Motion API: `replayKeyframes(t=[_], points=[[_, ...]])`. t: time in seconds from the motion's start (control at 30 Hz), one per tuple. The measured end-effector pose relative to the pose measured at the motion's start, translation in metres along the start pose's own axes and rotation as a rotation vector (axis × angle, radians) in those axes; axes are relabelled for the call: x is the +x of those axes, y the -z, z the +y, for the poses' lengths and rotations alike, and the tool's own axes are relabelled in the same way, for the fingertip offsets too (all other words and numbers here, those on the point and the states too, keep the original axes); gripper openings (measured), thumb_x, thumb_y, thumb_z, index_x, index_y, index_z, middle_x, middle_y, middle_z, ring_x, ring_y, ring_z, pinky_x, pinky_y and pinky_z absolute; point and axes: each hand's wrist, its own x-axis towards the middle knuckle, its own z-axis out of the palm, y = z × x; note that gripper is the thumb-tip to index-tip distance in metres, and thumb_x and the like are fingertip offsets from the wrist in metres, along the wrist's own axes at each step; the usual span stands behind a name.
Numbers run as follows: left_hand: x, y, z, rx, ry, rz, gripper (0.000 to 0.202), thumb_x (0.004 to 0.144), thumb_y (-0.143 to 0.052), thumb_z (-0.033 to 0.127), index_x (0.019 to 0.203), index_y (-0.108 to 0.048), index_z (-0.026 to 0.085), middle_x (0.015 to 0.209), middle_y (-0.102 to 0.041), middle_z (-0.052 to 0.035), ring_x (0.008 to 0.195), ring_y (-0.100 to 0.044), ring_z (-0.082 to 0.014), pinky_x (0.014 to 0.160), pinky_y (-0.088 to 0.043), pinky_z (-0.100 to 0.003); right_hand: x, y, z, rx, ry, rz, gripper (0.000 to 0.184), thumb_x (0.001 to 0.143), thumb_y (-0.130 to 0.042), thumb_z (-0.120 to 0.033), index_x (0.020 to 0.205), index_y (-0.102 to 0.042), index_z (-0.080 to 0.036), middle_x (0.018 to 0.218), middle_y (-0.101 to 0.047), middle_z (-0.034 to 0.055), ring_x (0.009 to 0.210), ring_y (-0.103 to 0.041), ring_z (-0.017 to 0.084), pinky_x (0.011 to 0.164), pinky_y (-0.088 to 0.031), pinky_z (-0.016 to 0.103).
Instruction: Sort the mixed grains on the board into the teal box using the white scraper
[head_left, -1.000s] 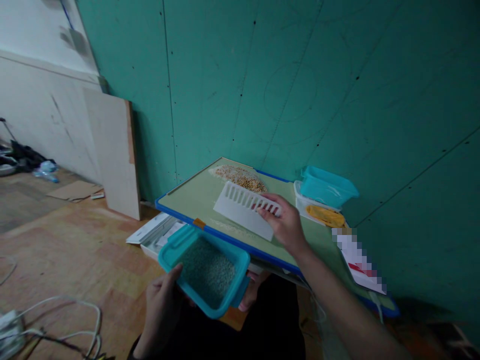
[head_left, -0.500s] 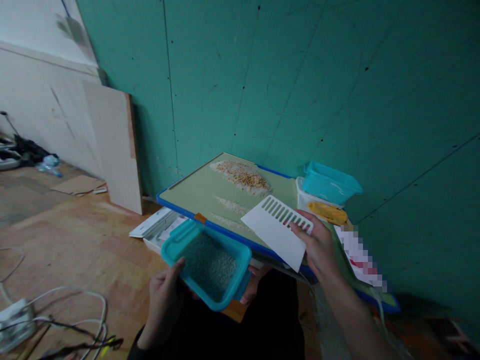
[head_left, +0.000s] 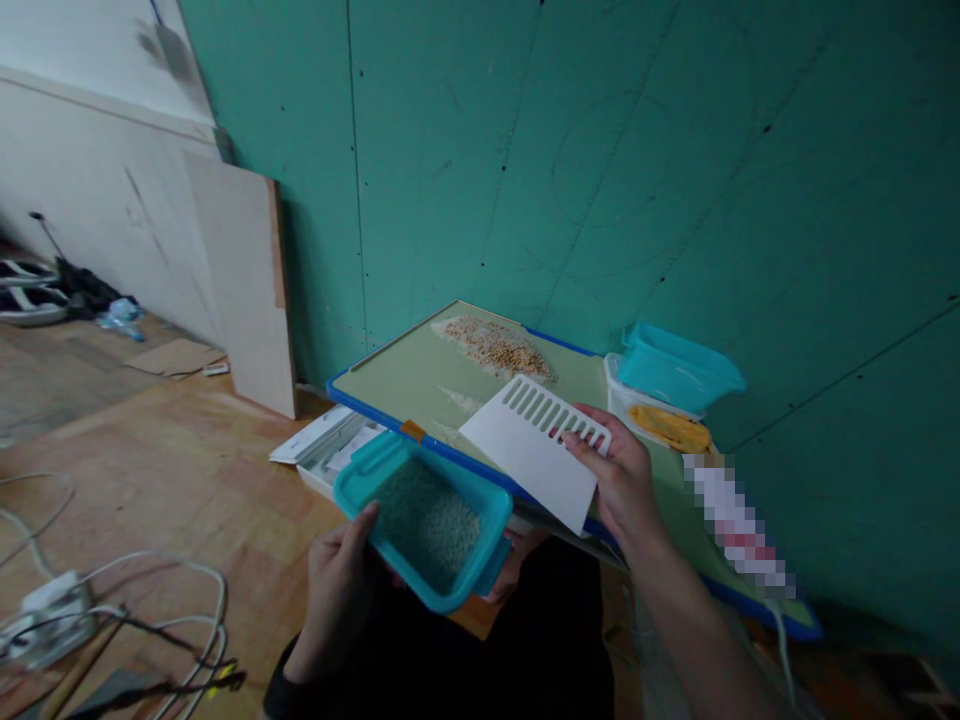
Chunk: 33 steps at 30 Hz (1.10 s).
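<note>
Our left hand (head_left: pixel 337 585) grips the teal plastic tub of grey-green pellets (head_left: pixel 429 520); just to its right, our right hand (head_left: pixel 624 482) pinches the white slotted plastic scraper (head_left: pixel 525 458). Best we keep the tub level.

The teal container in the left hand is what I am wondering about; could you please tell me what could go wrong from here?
1. The teal container is open and held in the air by the left hand alone; a slip could spill its green grains onto the floor.
2. The white scraper in the right hand is beside the container; loose grains near the blue table edge, if swept off, might miss it.
</note>
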Motion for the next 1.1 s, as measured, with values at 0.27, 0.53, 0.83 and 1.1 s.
replayKeyframes(t=[0.27,0.53,0.83,1.1], points=[[0.005,0.002,-0.004,0.008,-0.001,0.006,0.054,0.079,-0.076,0.056,0.039,-0.060,0.024,0.039,-0.061,-0.0031,0.036,-0.055,-0.0189,0.042,-0.046,-0.030,0.022,-0.005,0.008,0.001,0.024,-0.006,0.061,0.056,-0.096,-0.042,0.107,-0.070,-0.020,0.086,-0.078,0.0041,0.075,-0.070,0.022,0.072,-0.054,0.034],[0.007,0.005,-0.010,-0.039,-0.025,0.040,0.054,0.080,-0.075,0.054,0.039,-0.058,0.024,0.036,-0.056,0.0004,0.033,-0.049,-0.0153,0.038,-0.042,-0.027,0.016,-0.015,0.000,0.077,-0.072,-0.135,0.061,0.053,-0.099,-0.039,0.105,-0.071,-0.021,0.086,-0.078,0.0027,0.074,-0.069,0.021,0.072,-0.054,0.034],[0.006,0.004,-0.006,-0.020,-0.032,0.047,0.054,0.078,-0.077,0.054,0.037,-0.058,0.025,0.035,-0.053,0.0016,0.032,-0.048,-0.0159,0.038,-0.042,-0.029,0.047,-0.045,0.012,0.069,0.043,-0.136,0.057,0.055,-0.094,-0.037,0.105,-0.069,-0.024,0.094,-0.078,0.0023,0.083,-0.071,0.022,0.079,-0.056,0.036],[0.009,0.004,-0.010,-0.045,-0.028,0.039,0.057,0.069,-0.081,0.063,0.036,-0.055,0.026,0.034,-0.055,-0.0010,0.030,-0.053,-0.0196,0.035,-0.040,-0.030,0.032,-0.046,0.004,0.082,-0.071,-0.209,0.058,0.050,-0.098,-0.035,0.099,-0.069,-0.023,0.087,-0.078,0.0008,0.078,-0.070,0.021,0.077,-0.055,0.035]])
